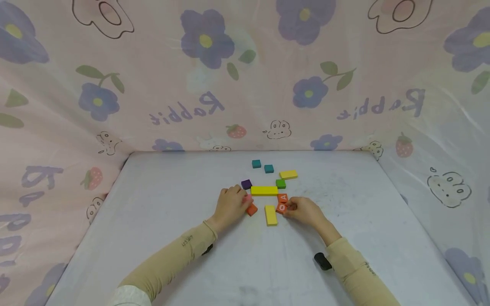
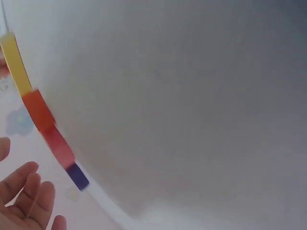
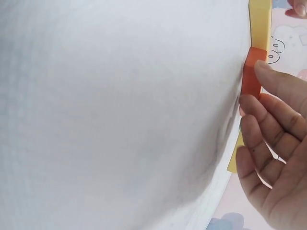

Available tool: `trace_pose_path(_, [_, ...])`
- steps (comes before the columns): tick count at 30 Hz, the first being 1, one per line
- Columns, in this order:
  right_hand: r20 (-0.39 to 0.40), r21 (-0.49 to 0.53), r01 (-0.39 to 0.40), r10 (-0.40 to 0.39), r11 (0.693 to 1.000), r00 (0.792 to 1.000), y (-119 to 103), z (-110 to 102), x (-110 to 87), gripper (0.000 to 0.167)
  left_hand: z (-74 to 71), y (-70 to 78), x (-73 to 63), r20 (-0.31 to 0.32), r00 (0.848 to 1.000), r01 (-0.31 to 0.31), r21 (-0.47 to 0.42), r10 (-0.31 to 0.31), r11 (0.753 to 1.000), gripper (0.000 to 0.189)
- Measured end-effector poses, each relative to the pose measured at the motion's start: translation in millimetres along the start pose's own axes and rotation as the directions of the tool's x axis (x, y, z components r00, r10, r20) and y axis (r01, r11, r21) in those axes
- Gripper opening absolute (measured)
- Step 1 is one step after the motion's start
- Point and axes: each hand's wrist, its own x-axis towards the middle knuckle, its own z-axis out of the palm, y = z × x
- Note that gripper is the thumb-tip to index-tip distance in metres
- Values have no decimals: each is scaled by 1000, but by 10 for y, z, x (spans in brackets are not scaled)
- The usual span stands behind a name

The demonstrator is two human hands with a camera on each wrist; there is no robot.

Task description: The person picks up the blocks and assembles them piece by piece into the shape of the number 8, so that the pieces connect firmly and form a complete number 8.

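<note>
My right hand pinches the lower orange letter block, marked O, between thumb and forefinger. Right behind that block lies another orange block marked A. In the right wrist view, the thumb lies on the orange block. My left hand hovers by a pink block and an orange block, partly covering the pink one. Its fingers look loosely bent and apart from the blocks in the left wrist view. A yellow block lies between the hands.
A long yellow block lies crosswise, with a purple block at its left and a green block at its right. Farther back are two teal blocks and another yellow block. Patterned cloth walls the white table.
</note>
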Motion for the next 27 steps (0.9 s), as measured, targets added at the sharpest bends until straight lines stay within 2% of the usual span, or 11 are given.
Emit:
trace_pose_path(6, [-4,-1,-1,1,1000,1000,-7,-8,-7,22,-39,-132,104,50,998,22,55,-25,998,33])
trace_pose_path(13, [-7,-3,6,-6,1000,1000,-8,-8,-15,23,-6,-204,137,142,990,-38,126,20,991,37])
trace_pose_path(21, [-8,1,-2,2,1000,1000,-3,3,-16,25,50,-233,144,150,988,-62,143,40,988,37])
trace_pose_path(27, [-12,-1,-1,1,1000,1000,8,7,-8,26,90,-282,167,180,983,-51,136,26,989,38])
